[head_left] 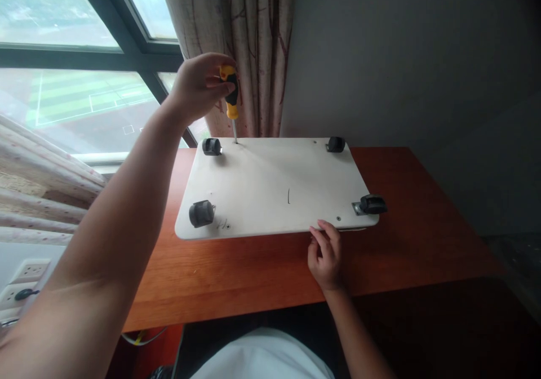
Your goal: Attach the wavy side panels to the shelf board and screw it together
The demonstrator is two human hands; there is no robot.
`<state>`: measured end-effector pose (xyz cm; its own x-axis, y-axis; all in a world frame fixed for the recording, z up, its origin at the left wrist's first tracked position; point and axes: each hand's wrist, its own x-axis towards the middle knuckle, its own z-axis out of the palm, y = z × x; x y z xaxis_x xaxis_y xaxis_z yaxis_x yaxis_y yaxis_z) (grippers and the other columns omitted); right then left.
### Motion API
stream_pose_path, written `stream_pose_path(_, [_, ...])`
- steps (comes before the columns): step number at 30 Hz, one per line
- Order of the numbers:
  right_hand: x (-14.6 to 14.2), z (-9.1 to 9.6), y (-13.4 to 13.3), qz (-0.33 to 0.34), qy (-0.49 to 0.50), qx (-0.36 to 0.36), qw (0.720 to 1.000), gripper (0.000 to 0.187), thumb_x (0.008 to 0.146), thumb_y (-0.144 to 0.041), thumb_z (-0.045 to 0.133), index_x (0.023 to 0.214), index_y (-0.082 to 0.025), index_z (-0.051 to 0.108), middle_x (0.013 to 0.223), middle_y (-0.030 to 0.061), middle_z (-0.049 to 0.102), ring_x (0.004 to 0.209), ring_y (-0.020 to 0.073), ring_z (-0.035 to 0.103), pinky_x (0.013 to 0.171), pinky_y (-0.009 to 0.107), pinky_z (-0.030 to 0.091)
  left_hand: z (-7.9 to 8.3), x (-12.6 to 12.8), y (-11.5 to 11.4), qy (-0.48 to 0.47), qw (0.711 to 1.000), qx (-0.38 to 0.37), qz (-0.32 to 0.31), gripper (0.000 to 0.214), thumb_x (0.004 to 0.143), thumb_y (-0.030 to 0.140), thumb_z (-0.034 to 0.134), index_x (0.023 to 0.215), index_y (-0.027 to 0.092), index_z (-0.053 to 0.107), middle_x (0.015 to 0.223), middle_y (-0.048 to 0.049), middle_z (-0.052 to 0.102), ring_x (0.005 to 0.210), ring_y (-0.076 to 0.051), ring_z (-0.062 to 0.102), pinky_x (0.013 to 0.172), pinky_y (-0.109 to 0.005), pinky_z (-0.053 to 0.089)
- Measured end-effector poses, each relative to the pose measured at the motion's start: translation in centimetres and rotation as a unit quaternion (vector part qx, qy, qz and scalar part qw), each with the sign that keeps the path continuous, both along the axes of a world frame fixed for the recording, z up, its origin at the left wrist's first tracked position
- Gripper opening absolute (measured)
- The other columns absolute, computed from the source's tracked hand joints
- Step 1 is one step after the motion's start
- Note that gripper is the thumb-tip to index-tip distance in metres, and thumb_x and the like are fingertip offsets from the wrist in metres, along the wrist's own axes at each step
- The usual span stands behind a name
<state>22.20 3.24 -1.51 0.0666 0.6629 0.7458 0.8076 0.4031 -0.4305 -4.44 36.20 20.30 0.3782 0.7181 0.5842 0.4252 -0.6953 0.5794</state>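
Note:
My left hand (203, 83) is closed round the yellow and black handle of a screwdriver (231, 106), held upright with its tip down at a screw hole near the far left edge of a white board (270, 182). The board lies flat with a black caster near each corner, such as the near left caster (202, 213) and the near right caster (372, 204). At the board's near edge, right of the middle, my right hand (326, 255) touches the rim with fingertips, its fingers loosely bent and apart. Small screws or holes show near the corners.
Beneath the board is a reddish-brown wooden table (253, 277). A curtain (262, 47) hangs behind its far edge, beside a grey wall (401, 58). Windows (63, 103) are at the left, with a wall socket (25, 289) and plug lower down.

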Motion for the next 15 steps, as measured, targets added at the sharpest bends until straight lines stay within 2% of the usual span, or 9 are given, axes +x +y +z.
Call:
stream_pose_path(1, [0.01,0.03,0.00,0.001,0.000,-0.001,1.000,0.066,0.085,0.004,0.051,0.142,-0.028,0.053,0.130,0.0125,0.056,0.124,0.0266,0.059,0.093,0.046,0.062,0.10,0.03,-0.08,0.004,0.999,-0.013,-0.032,0.047,0.091,0.026,0.070,0.125,-0.003,0.058,0.115,-0.0101,0.071,0.103,-0.014,0.068,0.092,-0.037,0.057])
stream_pose_path(3, [0.02,0.05,-0.01,0.000,0.002,-0.001,1.000,0.065,0.085,0.004,0.051,0.142,-0.028,0.054,0.130,0.0126,0.057,0.124,0.0267,0.059,0.093,0.047,0.062,0.14,0.17,-0.16,0.012,1.000,-0.013,-0.021,0.049,0.091,0.029,0.071,0.126,-0.002,0.059,0.114,-0.0092,0.071,0.100,-0.012,0.069,0.093,-0.037,0.058])
stream_pose_path(7, [0.00,-0.03,-0.01,-0.001,0.004,-0.002,1.000,0.065,0.085,0.004,0.051,0.141,-0.028,0.053,0.130,0.0123,0.056,0.123,0.0263,0.059,0.093,0.047,0.061,-0.33,0.54,-0.11,0.030,0.988,0.042,0.149,0.053,0.076,0.040,0.086,0.118,0.013,0.068,0.102,0.0008,0.073,0.076,-0.005,0.062,0.078,-0.026,0.061])
stream_pose_path(10, [0.00,-0.15,-0.02,0.000,0.005,-0.003,1.000,0.066,0.085,0.005,0.051,0.142,-0.028,0.053,0.130,0.0124,0.056,0.123,0.0263,0.059,0.093,0.047,0.061,-0.64,0.54,-0.03,0.026,0.972,0.072,0.222,0.053,0.065,0.046,0.092,0.108,0.022,0.073,0.093,0.0076,0.072,0.066,-0.003,0.057,0.065,-0.021,0.058])
stream_pose_path(12, [0.01,-0.17,-0.02,-0.002,0.004,0.000,1.000,0.066,0.084,0.005,0.052,0.142,-0.028,0.053,0.131,0.0124,0.056,0.124,0.0264,0.059,0.093,0.047,0.061,-0.64,0.34,-0.01,0.020,0.972,0.072,0.223,0.050,0.066,0.046,0.091,0.107,0.024,0.073,0.091,0.0092,0.072,0.064,-0.002,0.055,0.063,-0.019,0.056])
stream_pose_path(15, [0.02,-0.03,0.00,-0.005,0.001,0.005,1.000,0.067,0.084,0.006,0.052,0.142,-0.028,0.053,0.130,0.0125,0.056,0.124,0.0263,0.059,0.094,0.046,0.061,-0.34,-0.15,-0.03,0.018,0.983,0.053,0.177,0.048,0.072,0.045,0.088,0.111,0.022,0.072,0.100,0.0074,0.073,0.069,-0.002,0.055,0.070,-0.020,0.058])
